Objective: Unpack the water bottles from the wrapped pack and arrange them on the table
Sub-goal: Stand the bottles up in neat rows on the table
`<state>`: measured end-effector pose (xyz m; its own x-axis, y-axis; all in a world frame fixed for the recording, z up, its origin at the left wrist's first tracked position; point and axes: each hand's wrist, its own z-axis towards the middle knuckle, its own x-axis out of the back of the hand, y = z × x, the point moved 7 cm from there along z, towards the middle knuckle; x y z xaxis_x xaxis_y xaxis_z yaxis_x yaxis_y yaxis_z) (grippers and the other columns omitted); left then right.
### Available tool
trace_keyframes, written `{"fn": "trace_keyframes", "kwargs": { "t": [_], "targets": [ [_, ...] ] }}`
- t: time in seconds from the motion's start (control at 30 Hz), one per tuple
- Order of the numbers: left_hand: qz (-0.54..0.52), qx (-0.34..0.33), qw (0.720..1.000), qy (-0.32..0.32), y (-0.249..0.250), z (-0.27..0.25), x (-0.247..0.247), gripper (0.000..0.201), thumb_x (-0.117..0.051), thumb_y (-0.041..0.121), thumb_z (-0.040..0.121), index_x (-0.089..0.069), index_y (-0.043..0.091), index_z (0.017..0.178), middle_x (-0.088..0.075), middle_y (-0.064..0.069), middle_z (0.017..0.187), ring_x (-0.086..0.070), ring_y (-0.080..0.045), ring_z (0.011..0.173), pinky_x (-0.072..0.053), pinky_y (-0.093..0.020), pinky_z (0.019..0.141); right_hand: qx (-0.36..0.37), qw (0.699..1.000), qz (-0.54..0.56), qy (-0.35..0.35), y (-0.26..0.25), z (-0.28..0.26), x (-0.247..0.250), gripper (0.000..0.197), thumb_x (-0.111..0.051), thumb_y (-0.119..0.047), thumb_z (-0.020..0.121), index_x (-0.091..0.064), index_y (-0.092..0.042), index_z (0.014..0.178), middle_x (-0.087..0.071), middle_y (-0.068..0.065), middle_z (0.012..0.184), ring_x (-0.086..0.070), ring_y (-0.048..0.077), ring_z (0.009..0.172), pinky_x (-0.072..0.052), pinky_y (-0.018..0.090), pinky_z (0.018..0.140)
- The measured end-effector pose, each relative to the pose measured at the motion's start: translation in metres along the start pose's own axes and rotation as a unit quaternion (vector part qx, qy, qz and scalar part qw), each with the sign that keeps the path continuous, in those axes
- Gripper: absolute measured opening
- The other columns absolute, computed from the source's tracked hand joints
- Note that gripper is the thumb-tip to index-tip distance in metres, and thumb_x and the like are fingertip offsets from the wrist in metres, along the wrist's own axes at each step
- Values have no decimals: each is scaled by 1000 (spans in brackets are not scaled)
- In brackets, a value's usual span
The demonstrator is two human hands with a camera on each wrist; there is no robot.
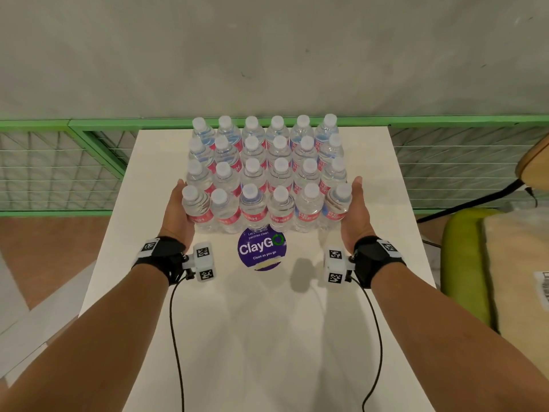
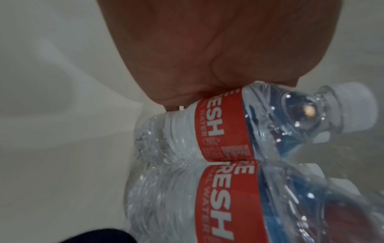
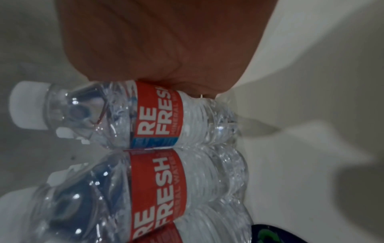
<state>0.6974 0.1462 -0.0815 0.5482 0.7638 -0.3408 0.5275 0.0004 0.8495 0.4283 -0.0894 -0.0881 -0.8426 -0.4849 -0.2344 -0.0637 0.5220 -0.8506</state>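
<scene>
Left hand (image 1: 178,209): flat, fingers straight, palm pressed against the near-left water bottle (image 1: 197,205).
Bottles (image 1: 266,173): twenty-four, capped, upright, four rows of six touching, standing at the far middle of the white table (image 1: 267,337). No wrap is discernible around them; whether any remains cannot be told.
ClayGo sticker (image 1: 261,248): on the tabletop just before the front row.
Right hand (image 1: 356,215): flat, palm against the near-right bottle (image 1: 337,203).
Step, judged: squaring the block from both sides. Next calls for even inward pressure, low on the bottles, to avoid tipping.
</scene>
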Motion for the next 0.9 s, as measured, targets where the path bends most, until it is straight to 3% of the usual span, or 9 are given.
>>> {"fn": "trace_keyframes", "kwargs": {
  "t": [0.1, 0.23, 0.3, 0.43, 0.57, 0.67, 0.73, 0.8, 0.9],
  "targets": [
    [1, 2, 1000, 2, 8, 5, 6, 61, -29, 60, 99, -47, 23, 145, -57, -3, 141, -54, -23, 131, -39, -44, 108, -1, 1000, 18, -9, -4, 3, 8, 87, -35, -87, 80, -40, -36, 149, -53, -9, 145, -52, 13, 132, -36, 41, 114],
    [0, 18, 999, 29, 25, 17, 15, 66, -33, 65, 95, -40, 26, 148, -56, 0, 142, -52, -26, 132, -37, -48, 109, -26, 998, 55, -3, -24, 20, 17, 100, -37, -91, 73, -25, -36, 155, -22, -9, 162, -30, 17, 147, -21, 52, 120],
    [11, 33, 999, -13, 32, 22, 2, 64, -27, 66, 97, -45, 28, 145, -58, 0, 140, -54, -26, 130, -37, -47, 109, -58, 995, 63, -47, -33, 25, 9, 100, -41, -92, 69, -27, -40, 153, -25, -8, 162, -34, 22, 146, -24, 57, 118],
    [6, 64, 995, -81, 32, 21, -19, 63, -23, 65, 98, -48, 29, 143, -58, -1, 140, -54, -26, 130, -36, -47, 110, -61, 985, 79, -144, -34, 22, -15, 73, -19, -76, 93, -33, -36, 152, -50, 2, 149, -51, 29, 133, -39, 54, 108],
    [-17, 90, 989, -119, 23, 25, -23, 69, -25, 66, 97, -40, 24, 150, -48, -6, 149, -44, -30, 138, -25, -51, 117, -85, 975, 116, -170, -24, 26, -21, 74, -20, -74, 94, -35, -31, 152, -47, 7, 151, -46, 32, 138, -30, 56, 114],
    [-40, 83, 986, -136, 22, 27, -25, 69, -24, 66, 97, -40, 24, 150, -48, -6, 149, -43, -31, 139, -27, -50, 116, -88, 968, 138, -193, -23, 28, -24, 76, -22, -76, 93, -34, -31, 153, -44, 7, 153, -42, 33, 140, -29, 56, 115],
    [-38, 69, 988, -136, 24, 28, -21, 69, -26, 67, 97, -40, 26, 150, -47, -5, 150, -43, -30, 139, -29, -50, 114, -68, 980, 118, -146, -25, 32, -15, 76, -28, -78, 91, -32, -34, 153, -43, 5, 153, -44, 32, 139, -32, 56, 112],
    [-46, 55, 994, -78, 26, 31, -3, 67, -33, 68, 94, -39, 30, 149, -49, -1, 149, -46, -28, 137, -31, -49, 113, -55, 991, 110, -59, -27, 33, 4, 82, -41, -81, 84, -31, -38, 153, -40, 0, 156, -44, 28, 139, -32, 56, 113],
    [-34, 4, 994, 106, 25, 18, 38, 58, -43, 56, 94, -49, 25, 143, -52, 1, 146, -53, -21, 129, -41, -39, 103, -4, 990, 27, 141, -17, 15, 43, 58, -41, -57, 98, -47, -24, 145, -53, 2, 143, -57, 21, 121, -47, 42, 99]
  ]
}}
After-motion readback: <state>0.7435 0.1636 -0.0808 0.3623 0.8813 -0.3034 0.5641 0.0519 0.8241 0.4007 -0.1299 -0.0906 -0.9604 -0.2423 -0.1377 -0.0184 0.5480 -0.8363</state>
